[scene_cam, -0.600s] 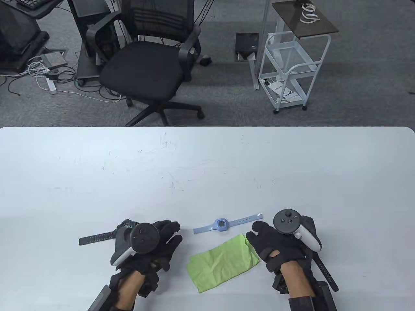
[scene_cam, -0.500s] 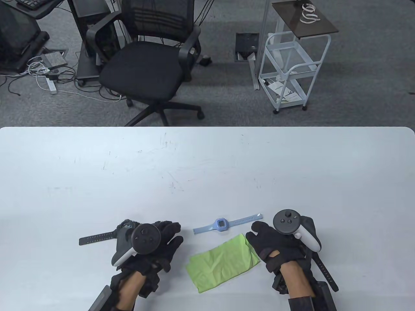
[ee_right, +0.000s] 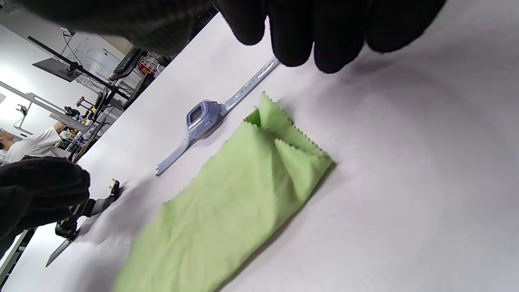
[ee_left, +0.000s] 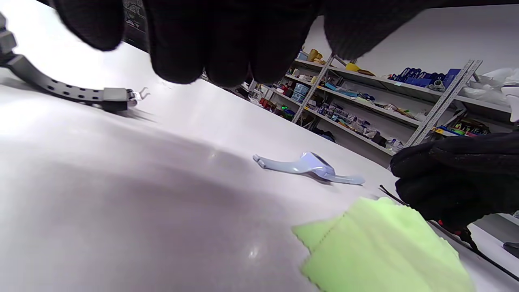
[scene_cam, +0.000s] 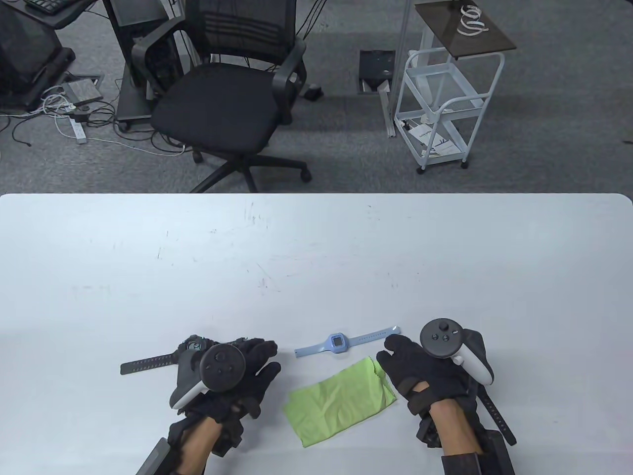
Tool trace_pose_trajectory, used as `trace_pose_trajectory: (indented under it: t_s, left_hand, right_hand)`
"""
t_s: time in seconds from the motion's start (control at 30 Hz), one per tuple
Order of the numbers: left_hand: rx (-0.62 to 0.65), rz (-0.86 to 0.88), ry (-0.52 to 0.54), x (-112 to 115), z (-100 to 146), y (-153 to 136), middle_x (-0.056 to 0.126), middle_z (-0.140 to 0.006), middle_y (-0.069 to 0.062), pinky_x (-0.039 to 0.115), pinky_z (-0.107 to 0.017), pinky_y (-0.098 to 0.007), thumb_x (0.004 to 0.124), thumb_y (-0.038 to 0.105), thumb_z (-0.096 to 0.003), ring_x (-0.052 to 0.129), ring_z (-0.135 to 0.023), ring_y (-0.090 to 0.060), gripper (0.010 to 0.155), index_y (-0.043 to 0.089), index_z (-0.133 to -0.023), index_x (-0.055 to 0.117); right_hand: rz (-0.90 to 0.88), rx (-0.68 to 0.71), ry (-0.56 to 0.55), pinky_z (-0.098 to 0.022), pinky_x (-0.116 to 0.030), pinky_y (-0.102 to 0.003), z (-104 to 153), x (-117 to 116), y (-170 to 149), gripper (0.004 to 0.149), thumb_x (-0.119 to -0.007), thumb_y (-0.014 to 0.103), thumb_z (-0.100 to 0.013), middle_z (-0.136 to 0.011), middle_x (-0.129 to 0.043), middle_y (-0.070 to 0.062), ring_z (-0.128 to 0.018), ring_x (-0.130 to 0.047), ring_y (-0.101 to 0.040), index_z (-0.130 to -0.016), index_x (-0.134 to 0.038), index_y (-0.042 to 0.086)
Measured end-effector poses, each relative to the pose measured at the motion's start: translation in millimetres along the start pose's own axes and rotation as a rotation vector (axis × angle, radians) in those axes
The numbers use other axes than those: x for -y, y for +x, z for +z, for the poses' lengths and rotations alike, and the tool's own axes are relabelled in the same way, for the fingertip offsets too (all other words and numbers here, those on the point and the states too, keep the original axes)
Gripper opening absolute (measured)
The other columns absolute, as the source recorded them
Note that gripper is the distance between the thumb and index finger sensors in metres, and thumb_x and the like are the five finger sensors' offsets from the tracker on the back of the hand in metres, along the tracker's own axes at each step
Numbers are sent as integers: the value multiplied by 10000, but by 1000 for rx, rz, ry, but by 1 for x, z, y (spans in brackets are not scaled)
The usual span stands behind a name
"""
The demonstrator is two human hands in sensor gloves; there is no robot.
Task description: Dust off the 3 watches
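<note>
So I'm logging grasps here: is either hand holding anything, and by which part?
Nothing is held. The left hand and right hand hover open; the green cloth lies untouched.

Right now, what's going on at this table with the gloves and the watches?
A person in black sensor gloves is set to dust three watches. The left hand and right hand both hover just above the white table, holding nothing. Between them lie a green cloth and, beyond it, a blue watch. A dark watch lies partly under the left hand, and another dark strap shows by the right wrist. No wiping is under way.
</note>
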State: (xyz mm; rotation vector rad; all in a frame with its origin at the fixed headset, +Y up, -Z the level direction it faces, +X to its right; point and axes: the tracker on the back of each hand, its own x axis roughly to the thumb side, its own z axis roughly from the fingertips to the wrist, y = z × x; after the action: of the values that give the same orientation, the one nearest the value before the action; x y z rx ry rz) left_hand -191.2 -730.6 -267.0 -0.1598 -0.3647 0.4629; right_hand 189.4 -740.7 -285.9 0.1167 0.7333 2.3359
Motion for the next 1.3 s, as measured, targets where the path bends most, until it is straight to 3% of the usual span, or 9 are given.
trace_pose_trajectory:
  t_s: [0.47, 0.6, 0.7, 0.9, 0.97, 1.1, 1.23, 1.3]
  left_hand:
    - [5, 9, 3, -1, 1, 0, 767, -1078, -172, 574, -660, -738, 731, 495, -538, 761, -951, -464, 632, 137, -1058, 743]
    - [13, 2, 0, -1, 1, 2, 767, -1079, -170, 574, -661, -737, 730, 496, -538, 760, -951, -463, 631, 138, -1058, 744]
    - [19, -2, -2, 0, 1, 3, 767, -1079, -169, 575, -660, -737, 731, 496, -538, 759, -953, -462, 632, 138, -1058, 743]
    - [14, 0, -8, 1, 1, 4, 766, -1079, -171, 575, -659, -737, 731, 496, -538, 757, -953, -464, 630, 138, -1057, 744]
    - [12, 2, -8, 1, 2, 4, 768, -1078, -174, 575, -659, -737, 732, 495, -538, 757, -953, -464, 632, 135, -1057, 745]
    - [10, 8, -6, 0, 1, 4, 765, -1079, -171, 573, -661, -737, 732, 495, -538, 753, -956, -464, 633, 135, -1058, 743]
    - [11, 4, -19, 2, 0, 4, 765, -1079, -174, 573, -660, -738, 731, 496, -538, 752, -955, -466, 631, 137, -1057, 745]
    - [12, 1, -22, 2, 0, 4, 765, -1080, -174, 573, -661, -737, 731, 496, -538, 752, -957, -464, 631, 136, -1057, 745]
  right_hand:
    - [15, -2, -13, -679, -530, -673, 3, 1, 1, 780, -689, 592, -673, -1148, -497, -223, -1012, -568, -464, -1197, -421, 80]
    - [120, -43, -8, -672, -568, -645, 1, -7, 8, 809, -751, 619, -657, -1132, -529, -211, -983, -610, -441, -1181, -476, 68]
    - [223, -81, 10, -673, -573, -631, -2, -16, 14, 843, -760, 626, -650, -1117, -551, -192, -964, -632, -419, -1194, -421, 77]
    - [578, -170, -43, -674, -611, -585, -15, -45, 34, 910, -796, 645, -625, -1096, -575, -140, -935, -673, -358, -1207, -344, 111]
    - [689, -170, -90, -658, -669, -545, -17, -54, 43, 865, -791, 636, -619, -1064, -633, -115, -900, -739, -307, -1189, -405, 113]
    - [686, -135, -118, -607, -759, -479, -16, -61, 50, 706, -814, 564, -634, -983, -752, -46, -816, -848, -220, -1131, -540, 144]
    - [624, -83, -113, -576, -800, -436, -17, -58, 49, 505, -822, 484, -649, -899, -823, 16, -747, -897, -155, -1048, -666, 217]
    - [528, -45, -50, -576, -802, -435, -18, -54, 46, 477, -812, 471, -650, -895, -836, 18, -743, -903, -151, -1039, -682, 228]
